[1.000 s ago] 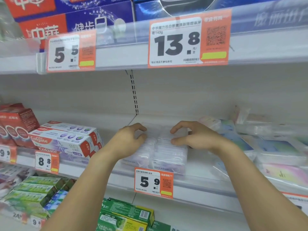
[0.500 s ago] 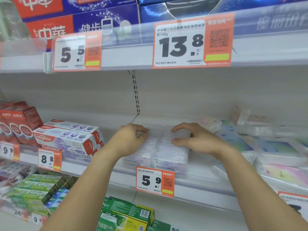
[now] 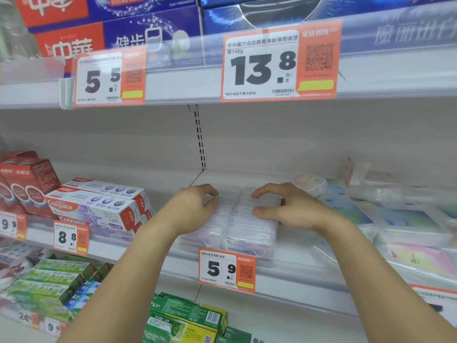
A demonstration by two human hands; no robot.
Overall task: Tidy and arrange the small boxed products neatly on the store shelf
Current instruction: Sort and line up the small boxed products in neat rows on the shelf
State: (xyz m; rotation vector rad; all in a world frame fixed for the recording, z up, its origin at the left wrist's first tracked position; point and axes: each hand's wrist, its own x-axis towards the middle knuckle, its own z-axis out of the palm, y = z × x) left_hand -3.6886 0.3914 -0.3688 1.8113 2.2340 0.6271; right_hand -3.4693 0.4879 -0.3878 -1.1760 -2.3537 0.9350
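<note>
The clear boxes [image 3: 249,233] of floss picks stand in two stacks side by side, touching each other, at the front of the middle shelf [image 3: 304,276], just behind its clear front rail and above the orange price tag [image 3: 227,269] marked 5.9. The left hand [image 3: 195,206] grips the left stack from its outer side, with curled fingers over the top and the thumb on the near part of the top. The right hand [image 3: 289,209] holds the right stack in the same way from the other side, fingers bent over the top box. Behind the stacks the shelf is bare up to the white back wall, where a slotted post [image 3: 199,137] runs down. To the left there is a small gap, then the toothpaste cartons [image 3: 99,206] lie piled, near the left wrist. To the right the flat packets in clear wrap [image 3: 405,226] lie loosely, some tilted, and the nearest one is just beside the right hand. Above, the upper shelf edge [image 3: 395,78] with its two price tags hangs well over the hands.
</note>
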